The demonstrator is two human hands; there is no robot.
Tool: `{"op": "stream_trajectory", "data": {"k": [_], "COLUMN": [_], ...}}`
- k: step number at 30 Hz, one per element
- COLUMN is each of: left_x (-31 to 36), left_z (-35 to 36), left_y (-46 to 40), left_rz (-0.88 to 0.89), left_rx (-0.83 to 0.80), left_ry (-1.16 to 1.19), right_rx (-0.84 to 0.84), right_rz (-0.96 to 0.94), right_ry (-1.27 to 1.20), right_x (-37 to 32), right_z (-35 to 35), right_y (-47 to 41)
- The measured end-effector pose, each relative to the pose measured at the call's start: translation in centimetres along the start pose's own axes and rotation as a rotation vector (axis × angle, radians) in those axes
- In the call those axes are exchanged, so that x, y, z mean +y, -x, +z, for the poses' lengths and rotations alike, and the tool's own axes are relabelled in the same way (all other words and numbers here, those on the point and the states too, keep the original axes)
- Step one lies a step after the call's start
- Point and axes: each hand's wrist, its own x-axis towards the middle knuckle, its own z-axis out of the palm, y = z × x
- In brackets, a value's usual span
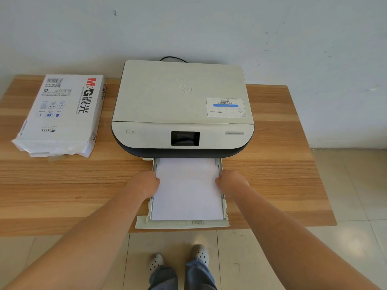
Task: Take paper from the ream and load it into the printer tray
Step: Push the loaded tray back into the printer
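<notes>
A white printer (182,101) stands at the middle of the wooden table. Its paper tray (182,224) is pulled out toward me over the table's front edge. A stack of white paper (187,191) lies flat inside the tray. My left hand (144,184) holds the paper's left edge and my right hand (231,182) holds its right edge, fingers curled against the tray's sides. The opened ream (62,114), in a white wrapper with red and black print, lies on the table to the printer's left.
The wooden table (278,164) reaches from the wall to just before my feet. A black cable (172,58) runs behind the printer. Pale floor tiles (345,185) lie to the right and below.
</notes>
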Motion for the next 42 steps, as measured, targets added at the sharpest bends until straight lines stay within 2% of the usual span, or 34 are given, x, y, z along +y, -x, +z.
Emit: {"op": "stream_trajectory", "data": {"k": [8, 18, 36, 42], "left_x": [-0.26, -0.51, 0.10, -0.55], "left_z": [0.31, 0.12, 0.24, 0.37], "left_y": [0.01, 0.11, 0.08, -0.16], "left_rz": [0.005, 0.021, 0.021, 0.003], "left_rx": [0.025, -0.004, 0.013, 0.020], "left_ry": [0.020, 0.020, -0.091, -0.024], "right_rx": [0.055, 0.047, 0.036, 0.036], "right_rz": [0.029, 0.018, 0.040, 0.034], "right_ry": [0.000, 0.035, 0.057, 0.057], "right_x": [-0.42, -0.20, -0.84, -0.42], "right_z": [0.62, 0.30, 0.24, 0.22], "right_y": [0.29, 0.57, 0.51, 0.49]}}
